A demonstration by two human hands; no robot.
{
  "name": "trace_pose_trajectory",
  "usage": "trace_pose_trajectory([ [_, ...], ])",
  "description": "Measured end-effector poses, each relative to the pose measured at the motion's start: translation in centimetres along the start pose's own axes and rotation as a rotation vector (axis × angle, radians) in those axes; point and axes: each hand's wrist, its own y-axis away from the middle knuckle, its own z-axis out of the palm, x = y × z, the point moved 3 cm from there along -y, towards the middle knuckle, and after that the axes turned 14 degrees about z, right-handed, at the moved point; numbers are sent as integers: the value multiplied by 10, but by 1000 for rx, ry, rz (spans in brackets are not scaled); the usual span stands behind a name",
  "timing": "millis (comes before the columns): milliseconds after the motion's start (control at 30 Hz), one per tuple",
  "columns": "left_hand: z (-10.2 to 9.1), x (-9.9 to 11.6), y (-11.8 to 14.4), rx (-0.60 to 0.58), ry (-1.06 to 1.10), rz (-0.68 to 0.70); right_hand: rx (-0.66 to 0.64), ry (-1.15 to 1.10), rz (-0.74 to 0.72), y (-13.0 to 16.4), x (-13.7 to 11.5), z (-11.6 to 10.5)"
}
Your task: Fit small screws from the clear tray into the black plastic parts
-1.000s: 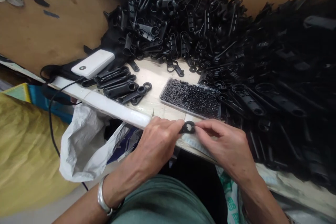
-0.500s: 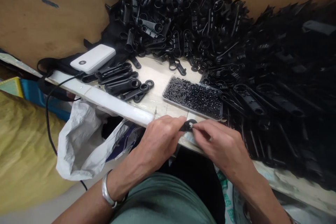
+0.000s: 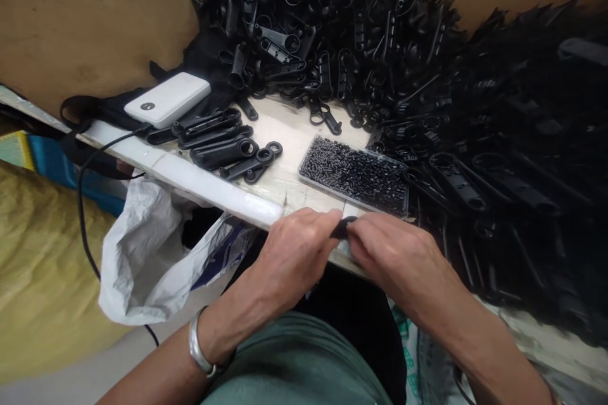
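Pinching a small black plastic part [image 3: 342, 228] between them, the left hand [image 3: 294, 253] and right hand [image 3: 394, 259] meet at the table edge [image 3: 213, 193]. Mostly hidden, its long axis cannot be told. A tray of tiny black pieces [image 3: 356, 174] lies at twelve o'clock.

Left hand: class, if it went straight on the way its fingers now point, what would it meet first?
The left hand points right, so probably first the right hand, just past the small black part both pinch.

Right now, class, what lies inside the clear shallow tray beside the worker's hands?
The clear shallow tray is filled with many tiny black pieces, piled across its floor. The pile covers the tray bottom, so what lies beneath cannot be seen.
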Motion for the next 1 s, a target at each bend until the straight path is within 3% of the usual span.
trace_pose_trajectory([
  [233,0,0,1,23,6,-11,-15,-86,-56,-3,4,2],
  [500,-1,-1,1,29,7,-20,65,-285,19,-2,8,2],
  [633,1,-2,1,17,19,-31,123,-277,47,1,6,3],
  [833,1,-2,1,14,15,-34,83,-297,204,0,5,2],
  [1000,2,-1,2,2,2,-34,77,-247,227,-2,3,0],
])
